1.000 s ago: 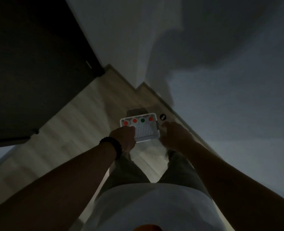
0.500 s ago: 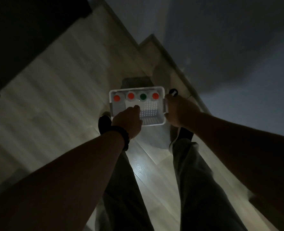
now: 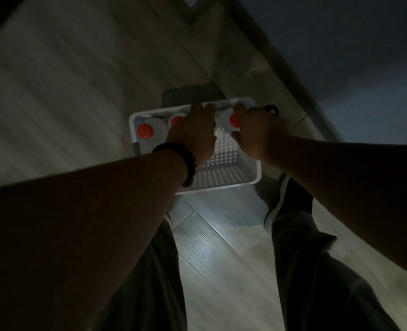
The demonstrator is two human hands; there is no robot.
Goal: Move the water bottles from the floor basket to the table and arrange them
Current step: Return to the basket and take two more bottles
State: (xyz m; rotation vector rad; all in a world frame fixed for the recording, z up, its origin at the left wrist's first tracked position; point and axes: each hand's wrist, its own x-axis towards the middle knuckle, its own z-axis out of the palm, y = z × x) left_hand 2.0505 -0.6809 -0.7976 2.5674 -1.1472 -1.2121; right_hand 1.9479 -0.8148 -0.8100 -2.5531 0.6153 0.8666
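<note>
A white perforated basket (image 3: 255, 180) stands on the wooden floor between my feet. Several water bottles stand in a row along its far side. The leftmost bottle (image 3: 145, 130) has a red cap, and a second red-capped bottle (image 3: 176, 120) shows partly beside my left hand. My left hand (image 3: 193, 132), with a dark bead bracelet at the wrist, lies over the third bottle, whose cap is hidden, with the fingers curled down behind it. My right hand (image 3: 252, 132) grips the rightmost red-capped bottle (image 3: 233, 120), thumb near side, fingers far side.
The room is dark, and only the floor near the basket is lit. A wall with its skirting board (image 3: 293, 75) runs close on the right. A small black object (image 3: 271, 108) lies by the basket's far right corner. My shoe (image 3: 286, 194) stands right of the basket.
The view has dropped closer to the basket. My left hand went from the near side onto the green-capped bottle. My right hand moved from the basket's right handle onto the rightmost bottle.
</note>
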